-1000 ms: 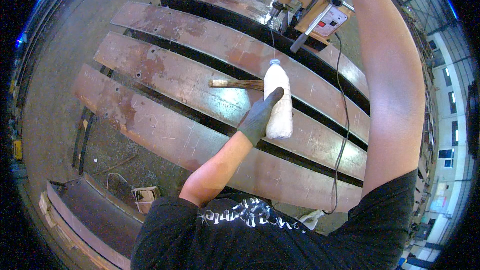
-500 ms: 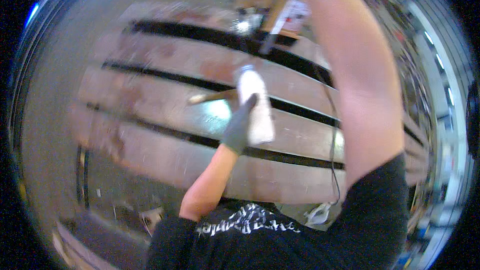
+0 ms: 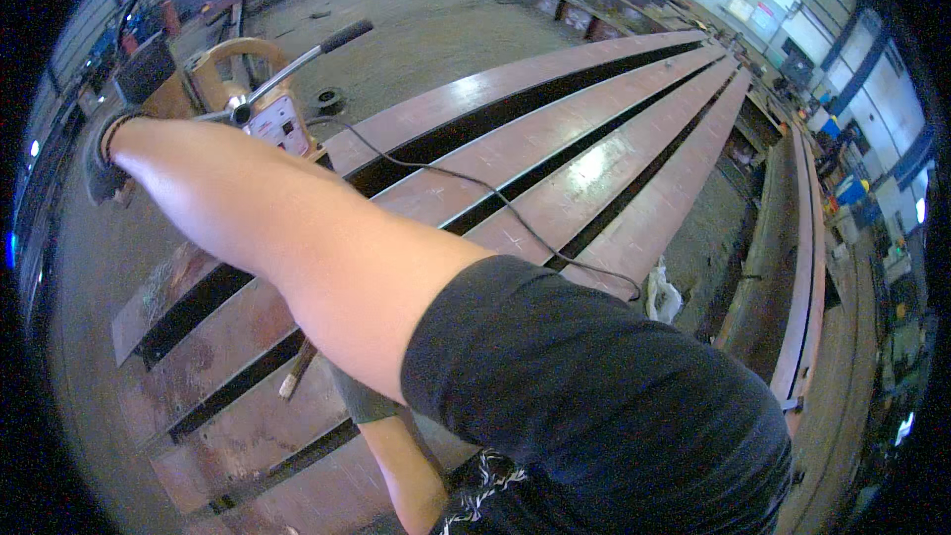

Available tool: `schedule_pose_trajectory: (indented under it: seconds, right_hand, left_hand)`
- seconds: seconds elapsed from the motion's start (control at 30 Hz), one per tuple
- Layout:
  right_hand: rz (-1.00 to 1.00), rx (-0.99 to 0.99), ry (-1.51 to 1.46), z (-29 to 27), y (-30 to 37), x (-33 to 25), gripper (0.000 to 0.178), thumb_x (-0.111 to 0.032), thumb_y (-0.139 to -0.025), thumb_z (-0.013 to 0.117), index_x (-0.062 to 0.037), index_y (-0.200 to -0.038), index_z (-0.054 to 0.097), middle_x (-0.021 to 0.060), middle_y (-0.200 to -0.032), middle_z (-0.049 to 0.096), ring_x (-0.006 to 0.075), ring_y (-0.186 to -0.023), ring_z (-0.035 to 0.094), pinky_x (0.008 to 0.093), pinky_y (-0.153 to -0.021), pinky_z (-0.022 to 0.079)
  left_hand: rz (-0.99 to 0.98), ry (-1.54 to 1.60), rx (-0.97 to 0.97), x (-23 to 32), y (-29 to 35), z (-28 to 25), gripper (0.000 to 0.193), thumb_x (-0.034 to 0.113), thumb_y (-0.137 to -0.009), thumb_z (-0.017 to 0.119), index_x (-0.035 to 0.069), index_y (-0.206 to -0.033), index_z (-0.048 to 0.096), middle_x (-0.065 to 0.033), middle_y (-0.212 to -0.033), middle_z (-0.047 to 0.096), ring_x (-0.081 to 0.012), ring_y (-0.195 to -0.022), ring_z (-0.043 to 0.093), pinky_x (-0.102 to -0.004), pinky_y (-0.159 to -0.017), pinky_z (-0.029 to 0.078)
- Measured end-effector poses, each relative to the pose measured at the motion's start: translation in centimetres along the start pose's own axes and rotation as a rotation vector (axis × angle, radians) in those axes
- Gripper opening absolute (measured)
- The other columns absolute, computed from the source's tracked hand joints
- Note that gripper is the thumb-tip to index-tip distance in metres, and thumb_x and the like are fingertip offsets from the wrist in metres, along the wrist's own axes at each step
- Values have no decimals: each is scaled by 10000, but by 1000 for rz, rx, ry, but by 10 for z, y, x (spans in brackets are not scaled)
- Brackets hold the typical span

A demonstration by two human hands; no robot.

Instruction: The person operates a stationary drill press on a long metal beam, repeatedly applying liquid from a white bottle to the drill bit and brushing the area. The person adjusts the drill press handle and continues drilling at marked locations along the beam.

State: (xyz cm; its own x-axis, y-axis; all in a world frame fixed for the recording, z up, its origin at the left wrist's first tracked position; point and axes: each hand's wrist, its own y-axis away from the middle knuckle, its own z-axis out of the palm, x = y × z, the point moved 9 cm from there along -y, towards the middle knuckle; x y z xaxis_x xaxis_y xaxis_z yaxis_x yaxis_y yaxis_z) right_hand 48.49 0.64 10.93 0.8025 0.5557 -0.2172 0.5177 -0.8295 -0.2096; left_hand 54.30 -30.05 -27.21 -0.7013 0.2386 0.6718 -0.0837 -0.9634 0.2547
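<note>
My right arm stretches across to the left, and my right hand (image 3: 103,159) in a dark glove is at the far left, beside a beige machine (image 3: 282,127). This machine has a curved top handle, a metal lever with a black grip (image 3: 347,36) and a small control panel. The right hand's fingers are too dark to make out. Under the right forearm, only the gloved wrist part of my left hand (image 3: 361,398) shows; its fingers and anything in them are hidden. Close by, a wooden handle (image 3: 294,373) sticks out over the steel beams, its other end covered by my arm.
Long reddish-brown steel beams (image 3: 570,144) lie side by side with dark gaps between them. A black cable (image 3: 475,181) runs over them from the machine. White plastic (image 3: 664,295) lies by the beam edge. More beams (image 3: 792,267) stand on the right.
The view has swung, bringing the machine and the beams' far ends into sight. My right arm now crosses to the left. The white bottle-like thing in my left hand is now hidden.
</note>
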Motion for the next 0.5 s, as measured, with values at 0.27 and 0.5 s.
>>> schedule_pose_trajectory:
  seconds: [0.27, 0.5]
  right_hand:
    - [-13, 1, -23, -8, 19, 21, 302, -349, -957, 650, -75, -991, 772, 22, -679, 584, 153, -589, 567, 348, -510, 459]
    - [39, -18, -27, -8, 36, 61, 293, -342, -962, 646, -81, -1004, 773, 22, -687, 592, 156, -602, 579, 352, -522, 468]
  left_hand:
    - [75, -91, 40, 24, -5, -11, 813, 632, -928, 680, 25, -1431, 479, -119, -1210, 641, -282, -1037, 679, -418, -886, 591]
    - [47, -132, 24, 21, -12, -10, 803, 624, -929, 685, 25, -1424, 483, -123, -1193, 649, -284, -1019, 687, -420, -870, 596]
